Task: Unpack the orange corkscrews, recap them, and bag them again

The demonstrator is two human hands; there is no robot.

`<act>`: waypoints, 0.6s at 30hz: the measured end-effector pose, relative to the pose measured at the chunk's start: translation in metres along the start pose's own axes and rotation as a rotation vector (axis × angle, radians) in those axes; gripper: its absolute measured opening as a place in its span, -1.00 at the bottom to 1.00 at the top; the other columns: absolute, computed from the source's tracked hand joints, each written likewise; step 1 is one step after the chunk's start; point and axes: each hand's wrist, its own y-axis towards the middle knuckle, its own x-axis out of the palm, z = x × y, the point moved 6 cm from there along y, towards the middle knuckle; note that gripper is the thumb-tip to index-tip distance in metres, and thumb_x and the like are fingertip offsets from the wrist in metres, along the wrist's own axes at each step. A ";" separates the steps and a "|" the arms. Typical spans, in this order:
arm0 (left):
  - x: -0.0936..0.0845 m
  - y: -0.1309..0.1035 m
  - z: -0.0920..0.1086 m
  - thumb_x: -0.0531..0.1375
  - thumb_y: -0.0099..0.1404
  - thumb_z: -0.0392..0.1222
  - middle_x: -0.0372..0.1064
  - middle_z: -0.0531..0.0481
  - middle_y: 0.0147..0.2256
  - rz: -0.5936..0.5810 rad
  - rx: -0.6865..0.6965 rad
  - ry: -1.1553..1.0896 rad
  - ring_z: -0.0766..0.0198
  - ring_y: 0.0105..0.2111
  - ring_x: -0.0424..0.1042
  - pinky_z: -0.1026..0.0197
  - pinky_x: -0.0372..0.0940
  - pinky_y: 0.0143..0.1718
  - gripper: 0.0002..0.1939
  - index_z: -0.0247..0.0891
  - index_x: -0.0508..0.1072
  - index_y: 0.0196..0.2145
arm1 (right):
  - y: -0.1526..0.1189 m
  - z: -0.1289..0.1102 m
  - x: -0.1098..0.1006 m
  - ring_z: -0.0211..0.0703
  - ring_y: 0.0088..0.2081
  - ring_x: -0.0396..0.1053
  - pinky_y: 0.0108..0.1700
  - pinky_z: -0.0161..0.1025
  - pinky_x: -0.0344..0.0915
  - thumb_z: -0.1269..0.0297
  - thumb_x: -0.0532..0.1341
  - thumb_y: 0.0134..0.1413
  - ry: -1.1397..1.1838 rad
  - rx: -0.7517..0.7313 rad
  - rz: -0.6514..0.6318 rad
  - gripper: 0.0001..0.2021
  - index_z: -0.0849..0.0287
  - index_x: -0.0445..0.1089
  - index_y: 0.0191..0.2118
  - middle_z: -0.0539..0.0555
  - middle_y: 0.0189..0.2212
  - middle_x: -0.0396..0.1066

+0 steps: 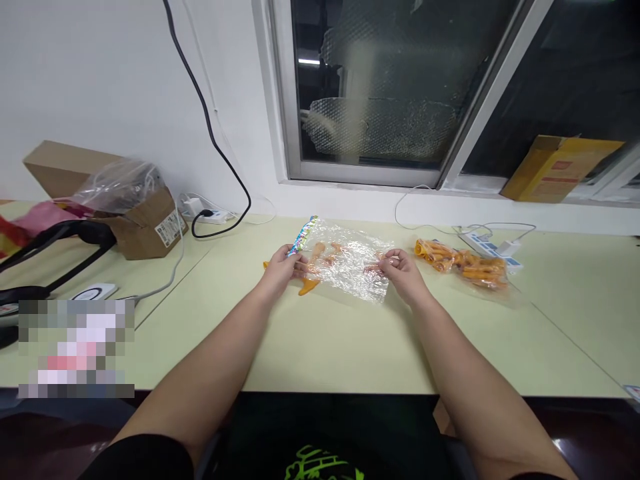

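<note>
A clear, crinkled plastic bag [355, 263] with a colourful printed strip along its left end is stretched between my two hands. My left hand [280, 270] pinches it by the printed end. At the opposite edge, my right hand [403, 273] has thumb and fingers closed on the plastic. Orange pieces [309, 287] show through the film and stick out below my left hand; whether they lie inside or under the bag I cannot tell. To the right of my right hand lie bundles of orange strips [483, 270], partly in clear plastic.
An opened cardboard box [145, 227] with plastic wrap stands at the left, near a black frame-like object [60, 250]. A power strip [493, 250] with cables sits behind the orange bundles. A black cable [205, 113] hangs down the wall. A yellow carton [557, 170] rests on the windowsill.
</note>
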 end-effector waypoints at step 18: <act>0.025 -0.010 -0.029 0.20 0.33 -0.03 0.35 -0.18 0.27 -0.464 0.461 1.206 -0.18 0.38 0.16 -0.40 -0.32 0.45 -0.55 -0.08 0.52 0.15 | 0.017 0.002 -0.062 -0.21 -0.32 0.46 -0.09 -0.13 0.55 0.31 0.37 -0.14 0.220 -0.103 0.457 -0.71 0.12 0.53 -0.19 0.00 -0.33 0.41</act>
